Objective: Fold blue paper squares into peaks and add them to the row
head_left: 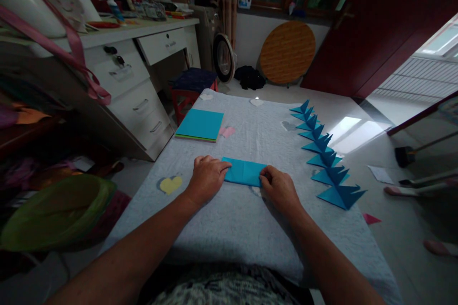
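A blue sheet of origami paper [244, 172], folded into a rectangle with a crease across its middle, lies on the cloth-covered table [214, 228]. My left hand [208, 177] pinches its left end, thumb on the paper's edge and the other fingers curled. At the right end, my right hand [279, 186] grips the edge between thumb and fingers. Beyond my left hand sits a stack of square coloured paper [201, 125], blue on top with green showing beneath. Along the table's right side stands a row of several folded blue paper cranes [338, 193].
To the left are a white desk with drawers [129, 86] and a green-lined bin [60, 212]. A stool [193, 80] stands past the table's far left corner. Farther back are a washing machine with its door open [224, 57] and a round wooden board [288, 52].
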Demonstrator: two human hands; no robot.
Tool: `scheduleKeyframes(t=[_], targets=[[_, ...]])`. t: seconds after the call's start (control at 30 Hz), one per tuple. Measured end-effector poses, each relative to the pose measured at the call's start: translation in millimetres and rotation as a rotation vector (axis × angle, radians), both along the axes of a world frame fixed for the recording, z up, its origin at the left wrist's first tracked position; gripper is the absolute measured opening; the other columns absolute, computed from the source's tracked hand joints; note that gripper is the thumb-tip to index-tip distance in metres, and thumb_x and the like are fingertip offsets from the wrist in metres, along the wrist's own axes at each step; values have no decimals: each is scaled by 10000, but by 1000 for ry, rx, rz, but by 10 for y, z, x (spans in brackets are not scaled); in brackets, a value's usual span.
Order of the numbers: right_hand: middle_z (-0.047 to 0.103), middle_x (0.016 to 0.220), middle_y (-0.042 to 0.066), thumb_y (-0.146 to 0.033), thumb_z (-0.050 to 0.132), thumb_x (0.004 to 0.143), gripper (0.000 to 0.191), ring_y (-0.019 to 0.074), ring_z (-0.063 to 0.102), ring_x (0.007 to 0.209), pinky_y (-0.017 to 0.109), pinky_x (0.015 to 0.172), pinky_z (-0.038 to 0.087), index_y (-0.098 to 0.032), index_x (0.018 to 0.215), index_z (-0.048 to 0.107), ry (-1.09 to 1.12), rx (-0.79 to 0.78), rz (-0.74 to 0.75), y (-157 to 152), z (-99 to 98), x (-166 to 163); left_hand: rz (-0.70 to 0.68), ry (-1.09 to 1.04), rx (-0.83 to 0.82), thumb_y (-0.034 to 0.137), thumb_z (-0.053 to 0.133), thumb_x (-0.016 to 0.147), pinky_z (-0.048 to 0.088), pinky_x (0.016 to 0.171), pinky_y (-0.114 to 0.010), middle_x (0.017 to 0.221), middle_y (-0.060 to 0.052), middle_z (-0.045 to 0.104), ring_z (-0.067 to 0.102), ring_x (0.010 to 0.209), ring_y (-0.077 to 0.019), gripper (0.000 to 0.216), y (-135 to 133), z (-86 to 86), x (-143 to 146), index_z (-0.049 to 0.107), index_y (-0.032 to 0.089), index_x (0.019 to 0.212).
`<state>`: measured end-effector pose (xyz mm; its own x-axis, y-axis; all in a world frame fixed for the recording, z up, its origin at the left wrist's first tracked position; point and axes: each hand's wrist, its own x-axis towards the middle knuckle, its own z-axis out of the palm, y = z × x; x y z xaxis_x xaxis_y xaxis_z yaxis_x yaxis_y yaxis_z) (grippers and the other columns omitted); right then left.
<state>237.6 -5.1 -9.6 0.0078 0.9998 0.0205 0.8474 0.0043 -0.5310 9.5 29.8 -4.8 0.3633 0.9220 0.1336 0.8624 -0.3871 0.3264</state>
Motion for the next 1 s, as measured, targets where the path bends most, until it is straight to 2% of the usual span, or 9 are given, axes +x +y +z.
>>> scheduleKeyframes(t=[0.6,0.7,0.77,0.83,0.9,1.0], targets=[[658,686,24,-228,533,848,157,176,580,643,280,631,324,-197,850,687,-25,6,-26,1,46,-14,3,46,111,241,548,956,322,928,-497,900,-47,740,586,914,-258,230,-6,-68,25,732,285,1086],[663,698,27,-224,517,854,174,177,585,649,283,639,336,-194,860,688,-34,19,-4,-16,48,-4,8,82,166,242,570,946,347,919,-501,896,-59,706,571,920,-264,211,-28,-52,43,745,288,1055],[678,734,36,-217,510,856,185,182,600,678,286,662,359,-188,877,692,-28,34,23,-28,40,8,14,104,234,220,585,936,363,928,-505,969,-74,683,561,979,-276,200,-39,-50,64,754,289,1016],[699,793,49,-207,512,854,192,189,623,732,289,703,389,-180,899,697,-10,57,33,-39,25,19,-40,107,293,186,590,931,383,954,-503,1109,-88,663,546,1080,-289,208,-39,-68,83,745,278,1035],[714,847,60,-198,516,855,198,196,642,789,293,746,413,-175,917,703,10,78,28,-49,8,25,-176,96,309,161,588,932,423,957,-470,1212,-92,644,544,1137,-282,237,-27,-102,93,716,260,1106],[722,890,70,-188,527,863,196,204,653,843,301,787,433,-170,926,712,22,89,23,-62,-11,29,-379,74,261,150,588,935,491,889,-394,1179,-85,668,596,1073,-243,258,-9,-148,90,681,228,1162]])
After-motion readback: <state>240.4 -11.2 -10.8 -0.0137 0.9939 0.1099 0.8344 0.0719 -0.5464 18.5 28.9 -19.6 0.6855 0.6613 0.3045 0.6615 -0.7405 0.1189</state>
